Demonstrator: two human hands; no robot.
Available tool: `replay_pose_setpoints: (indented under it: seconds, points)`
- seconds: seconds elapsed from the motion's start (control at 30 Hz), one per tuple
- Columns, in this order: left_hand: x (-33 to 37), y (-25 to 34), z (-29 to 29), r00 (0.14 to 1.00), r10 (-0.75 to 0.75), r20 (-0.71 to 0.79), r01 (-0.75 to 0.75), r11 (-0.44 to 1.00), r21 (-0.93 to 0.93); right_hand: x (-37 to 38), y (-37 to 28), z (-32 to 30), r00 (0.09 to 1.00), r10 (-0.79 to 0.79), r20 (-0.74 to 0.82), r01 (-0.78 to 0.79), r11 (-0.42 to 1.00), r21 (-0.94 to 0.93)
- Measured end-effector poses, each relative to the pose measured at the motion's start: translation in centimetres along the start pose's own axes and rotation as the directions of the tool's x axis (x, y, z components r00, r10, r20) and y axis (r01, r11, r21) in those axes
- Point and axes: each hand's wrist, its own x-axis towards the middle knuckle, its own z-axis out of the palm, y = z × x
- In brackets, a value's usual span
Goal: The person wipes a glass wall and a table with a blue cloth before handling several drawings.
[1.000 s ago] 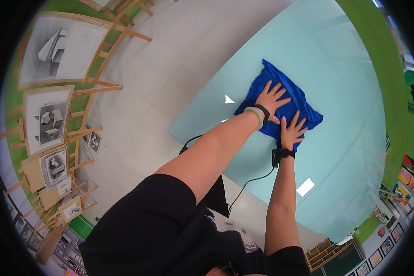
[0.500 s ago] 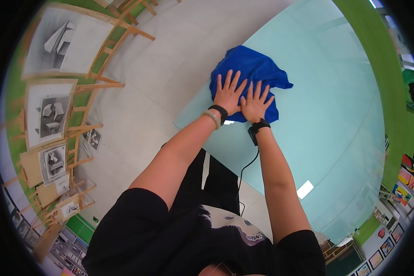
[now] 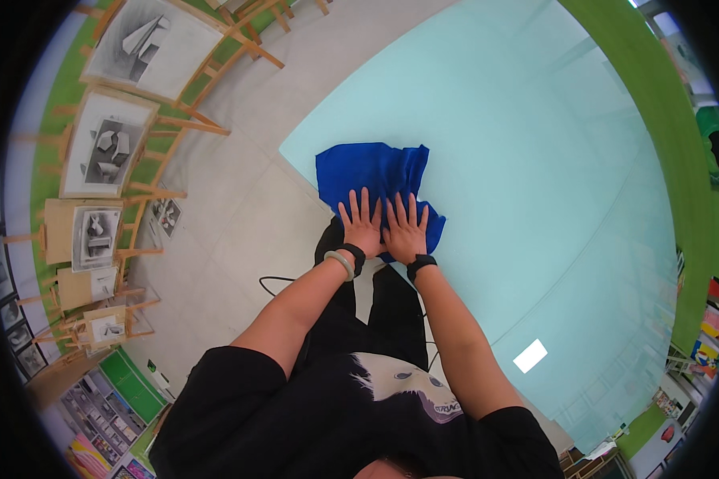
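Observation:
A rumpled blue cloth (image 3: 358, 169) lies over the near left edge of a pale aqua glass-like tabletop (image 3: 527, 184). Both my hands press on it side by side, thumbs close together. My left hand (image 3: 363, 230) rests flat on the cloth's lower part with fingers spread; its wrist carries a black band and a pale bangle. Beside it, my right hand (image 3: 406, 235) also lies flat, fingers apart, with a black strap at the wrist. Folds bunch up between and ahead of my fingers, and the cloth's right corner sticks out past my right hand.
Wooden easels with drawings (image 3: 108, 152) line the left side, standing on a light tiled floor (image 3: 240, 215). A thin black cable (image 3: 273, 279) loops by my left arm. A green band (image 3: 655, 104) runs beyond the table's right side. A white reflection shows on the tabletop.
Both hands have drawn the blue cloth toward my body and a little left, to the table's near edge. The cloth has changed shape, with new folds running away from my fingers.

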Motion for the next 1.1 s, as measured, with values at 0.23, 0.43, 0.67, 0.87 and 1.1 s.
replay_pose_setpoints:
  seconds: [0.23,0.43,0.67,0.87,1.1]
  points:
    - [-1.6,9.4,1.9,0.976,0.202,0.078,-0.205,0.978,0.028,-10.4,5.6,-2.7,0.979,0.205,0.003,-0.205,0.979,-0.012]
    - [2.5,11.4,-0.3,0.881,0.468,0.066,-0.471,0.882,0.034,-13.7,7.7,-6.9,0.901,0.408,-0.149,-0.396,0.912,0.104]
    - [9.7,10.9,-3.7,0.827,0.561,0.015,-0.561,0.824,0.081,-6.5,10.6,-6.8,0.946,0.325,-0.009,-0.325,0.946,-0.011]
    - [18.2,9.4,-8.2,0.822,0.569,0.012,-0.568,0.818,0.09,1.9,12.6,-6.1,0.948,0.313,-0.061,-0.318,0.941,-0.113]
    - [28.2,6.5,-13.4,0.774,0.633,0.022,-0.633,0.772,0.06,12.2,14.7,-7.5,0.908,0.418,0.026,-0.413,0.904,-0.11]
